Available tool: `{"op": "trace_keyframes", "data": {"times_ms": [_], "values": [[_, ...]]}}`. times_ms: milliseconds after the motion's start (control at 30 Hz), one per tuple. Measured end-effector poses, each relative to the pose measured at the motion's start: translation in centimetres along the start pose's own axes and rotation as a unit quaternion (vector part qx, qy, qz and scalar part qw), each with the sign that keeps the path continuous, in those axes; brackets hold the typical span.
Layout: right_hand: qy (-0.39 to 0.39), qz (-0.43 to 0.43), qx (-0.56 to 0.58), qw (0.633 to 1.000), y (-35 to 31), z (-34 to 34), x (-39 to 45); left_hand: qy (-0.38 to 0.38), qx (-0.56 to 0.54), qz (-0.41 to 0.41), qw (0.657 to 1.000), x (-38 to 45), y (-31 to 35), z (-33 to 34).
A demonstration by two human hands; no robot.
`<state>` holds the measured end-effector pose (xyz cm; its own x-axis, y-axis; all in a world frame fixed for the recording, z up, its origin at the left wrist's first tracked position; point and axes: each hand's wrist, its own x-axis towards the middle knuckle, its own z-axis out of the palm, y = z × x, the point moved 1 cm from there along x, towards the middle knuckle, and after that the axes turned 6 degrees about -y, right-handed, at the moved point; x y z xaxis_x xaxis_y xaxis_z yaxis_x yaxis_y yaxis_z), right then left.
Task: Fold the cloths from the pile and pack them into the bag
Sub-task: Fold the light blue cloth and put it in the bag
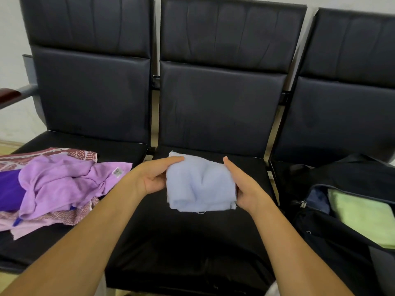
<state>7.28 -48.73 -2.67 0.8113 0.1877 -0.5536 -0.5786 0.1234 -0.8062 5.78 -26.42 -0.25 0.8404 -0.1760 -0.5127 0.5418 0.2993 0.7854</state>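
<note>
Folded light-blue towel (201,186), layered edges showing, gripped between left hand (155,178) and right hand (243,186), one at each side.

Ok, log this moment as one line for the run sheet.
stage: fold done, not packed | both hands hold folded light blue cloth over middle seat | pile left | bag right, open, green cloth inside
</note>
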Motion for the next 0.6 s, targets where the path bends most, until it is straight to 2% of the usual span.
{"op": "trace_keyframes", "data": {"times_ms": [100, 167, 233, 333, 467, 600], "values": [[-0.040, -0.030, -0.011, 0.999, -0.3, 0.0, -0.3, 0.013, -0.012, 0.032, 0.999, 0.5, -0.2, -0.3], [-0.033, -0.069, -0.080, 0.994, -0.3, 0.0, -0.3, 0.021, 0.054, 0.078, 0.995, 0.8, -0.3, -0.3], [-0.013, -0.133, -0.148, 0.980, -0.5, 0.0, -0.3, 0.051, 0.165, 0.160, 0.972, 0.6, -0.2, 0.2], [0.024, -0.223, -0.215, 0.951, -0.8, -0.2, -0.4, 0.074, 0.236, 0.260, 0.934, 0.3, -0.3, 1.1], [0.042, -0.257, -0.267, 0.928, -0.5, -1.0, -0.2, 0.085, 0.281, 0.298, 0.908, 1.2, -1.4, 2.0], [0.056, -0.273, -0.292, 0.915, -0.6, -3.1, -0.5, 0.072, 0.282, 0.302, 0.908, 1.9, -2.6, 4.0]]}}
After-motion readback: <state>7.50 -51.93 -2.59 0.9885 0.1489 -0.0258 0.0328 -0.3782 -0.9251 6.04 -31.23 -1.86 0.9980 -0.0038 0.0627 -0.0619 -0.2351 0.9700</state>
